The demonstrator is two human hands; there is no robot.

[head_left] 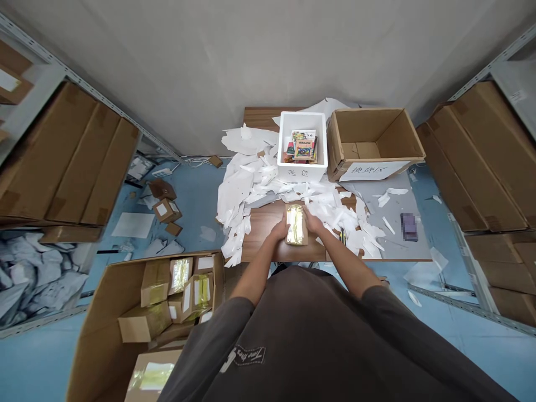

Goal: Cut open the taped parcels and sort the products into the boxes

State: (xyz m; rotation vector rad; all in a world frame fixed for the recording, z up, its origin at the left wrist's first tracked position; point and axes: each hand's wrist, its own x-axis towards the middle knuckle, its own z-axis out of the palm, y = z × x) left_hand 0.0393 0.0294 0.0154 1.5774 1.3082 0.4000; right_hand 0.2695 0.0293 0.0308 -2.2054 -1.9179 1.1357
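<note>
A small cardboard box [296,225] rests on the wooden tabletop [263,223] in front of me, with a white label and shiny yellowish tape over its top. My left hand [280,230] grips its left side, and my right hand [312,221] grips the far right side. Torn white paper [240,184] lies in heaps left of, behind and right of the box. Beyond it stands a white bin [302,174] holding several colourful booklets [304,147]. Close by my right forearm, a yellow and black item [342,237] is partly covered by paper scraps.
An open cardboard carton [377,171] with a handwritten label stands at the back right. A purple, blurred object [409,227] lies on the grey mat [396,245]. At my lower left, a large carton [98,318] holds several taped parcels. Shelves with boxes flank both sides.
</note>
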